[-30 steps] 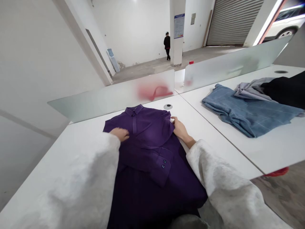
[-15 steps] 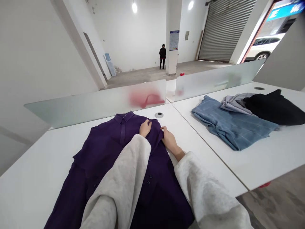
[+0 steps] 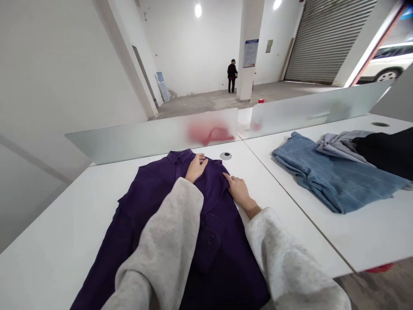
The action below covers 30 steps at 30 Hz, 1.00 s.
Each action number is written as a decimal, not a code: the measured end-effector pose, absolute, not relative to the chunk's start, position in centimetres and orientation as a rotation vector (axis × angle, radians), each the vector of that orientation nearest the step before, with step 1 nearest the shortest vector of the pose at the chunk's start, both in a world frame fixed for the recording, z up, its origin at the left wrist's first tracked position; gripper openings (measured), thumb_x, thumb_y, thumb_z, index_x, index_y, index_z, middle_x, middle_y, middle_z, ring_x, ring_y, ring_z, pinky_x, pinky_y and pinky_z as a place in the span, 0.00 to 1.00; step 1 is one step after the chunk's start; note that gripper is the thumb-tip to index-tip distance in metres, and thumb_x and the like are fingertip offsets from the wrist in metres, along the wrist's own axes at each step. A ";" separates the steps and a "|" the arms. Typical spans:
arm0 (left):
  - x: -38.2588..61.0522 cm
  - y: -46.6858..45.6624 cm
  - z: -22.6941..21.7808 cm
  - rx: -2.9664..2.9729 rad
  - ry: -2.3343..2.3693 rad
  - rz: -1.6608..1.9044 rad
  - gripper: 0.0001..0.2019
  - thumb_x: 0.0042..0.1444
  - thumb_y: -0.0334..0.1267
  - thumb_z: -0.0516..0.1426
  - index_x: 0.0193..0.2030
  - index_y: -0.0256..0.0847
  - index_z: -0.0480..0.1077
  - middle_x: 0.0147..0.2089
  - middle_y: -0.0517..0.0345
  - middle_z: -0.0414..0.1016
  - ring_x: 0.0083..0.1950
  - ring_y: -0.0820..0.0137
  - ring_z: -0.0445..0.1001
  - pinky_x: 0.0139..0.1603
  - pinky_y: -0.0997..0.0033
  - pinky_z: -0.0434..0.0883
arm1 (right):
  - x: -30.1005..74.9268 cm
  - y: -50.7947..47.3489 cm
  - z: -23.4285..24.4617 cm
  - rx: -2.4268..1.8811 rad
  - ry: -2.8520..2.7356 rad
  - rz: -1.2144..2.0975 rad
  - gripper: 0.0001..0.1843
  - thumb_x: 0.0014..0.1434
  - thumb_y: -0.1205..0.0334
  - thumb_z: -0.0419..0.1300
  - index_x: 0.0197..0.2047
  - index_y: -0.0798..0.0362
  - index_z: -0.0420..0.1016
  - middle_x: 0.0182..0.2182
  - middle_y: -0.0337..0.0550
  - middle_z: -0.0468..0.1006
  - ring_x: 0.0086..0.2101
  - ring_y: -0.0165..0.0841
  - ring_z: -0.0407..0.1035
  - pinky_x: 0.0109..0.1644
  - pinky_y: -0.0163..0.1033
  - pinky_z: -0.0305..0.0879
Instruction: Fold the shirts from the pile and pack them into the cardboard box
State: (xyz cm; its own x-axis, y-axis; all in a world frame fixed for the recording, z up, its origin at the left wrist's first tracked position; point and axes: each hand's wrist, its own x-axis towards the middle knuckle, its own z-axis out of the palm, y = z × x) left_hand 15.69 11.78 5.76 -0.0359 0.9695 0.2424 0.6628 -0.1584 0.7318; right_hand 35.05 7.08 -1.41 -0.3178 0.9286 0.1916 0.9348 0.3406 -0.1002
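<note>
A dark purple collared shirt (image 3: 155,183) lies spread on the white table, collar at the far end and hem toward me. Close to the collar, my left hand (image 3: 196,168) rests open on the shirt's upper front, fingers extended over the cloth. My right hand (image 3: 239,189) is at the shirt's right shoulder edge; its index finger stretches onto the fabric and the other fingers are loosely bent. The right thumb is hidden. Two small square marks show on a flap of the cloth below my hands. Grey sleeves cover both forearms and hide part of the shirt.
On the adjoining table to the right lie blue checked fabric (image 3: 325,172), a pale grey garment (image 3: 337,144) and a black garment (image 3: 387,150). Frosted partitions (image 3: 155,135) line the back edge. A cable hole (image 3: 226,156) sits beyond the shirt. A person (image 3: 232,76) stands far off.
My left hand has loosened from a pinch on the shoulder cloth and moved toward the collar, lying flatter. My right index finger has straightened. The view has swung slightly left.
</note>
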 end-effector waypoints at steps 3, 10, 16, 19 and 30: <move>12.5 8.1 12.0 2.035 1.685 1.024 0.14 0.57 0.39 0.54 0.48 0.38 0.69 0.49 0.50 0.75 0.47 0.69 0.73 0.52 0.66 0.67 | 35.3 7.1 -1.6 -1.672 -2.398 -0.048 0.29 0.61 0.67 0.51 0.66 0.52 0.53 0.43 0.52 0.75 0.42 0.39 0.70 0.43 0.40 0.59; -0.1 -3.5 17.7 1.717 1.994 0.568 0.13 0.54 0.45 0.54 0.37 0.36 0.72 0.33 0.53 0.77 0.28 0.71 0.73 0.29 0.72 0.68 | 35.6 6.9 -1.8 -1.628 -2.396 -0.079 0.28 0.62 0.67 0.50 0.65 0.54 0.55 0.42 0.53 0.75 0.41 0.41 0.70 0.42 0.42 0.59; -4.8 -11.4 10.0 1.035 2.090 0.436 0.14 0.41 0.45 0.62 0.30 0.37 0.71 0.29 0.53 0.76 0.23 0.68 0.73 0.23 0.72 0.68 | 35.6 6.9 -1.9 -1.632 -2.357 -0.071 0.26 0.62 0.64 0.49 0.64 0.53 0.56 0.41 0.52 0.76 0.39 0.40 0.70 0.40 0.41 0.59; -4.2 -12.6 7.2 0.877 1.986 0.566 0.19 0.40 0.46 0.63 0.37 0.37 0.71 0.36 0.51 0.77 0.31 0.66 0.76 0.28 0.72 0.70 | 35.6 6.8 -1.9 -1.619 -2.316 -0.060 0.25 0.63 0.63 0.49 0.63 0.52 0.58 0.40 0.51 0.76 0.40 0.39 0.70 0.40 0.40 0.58; -3.7 -9.1 4.1 0.876 1.921 0.765 0.19 0.33 0.47 0.66 0.23 0.39 0.63 0.19 0.67 0.63 0.21 0.77 0.63 0.20 0.79 0.54 | 35.8 7.2 -2.1 -1.630 -2.369 -0.066 0.28 0.61 0.65 0.50 0.64 0.53 0.55 0.42 0.52 0.75 0.41 0.40 0.70 0.41 0.41 0.60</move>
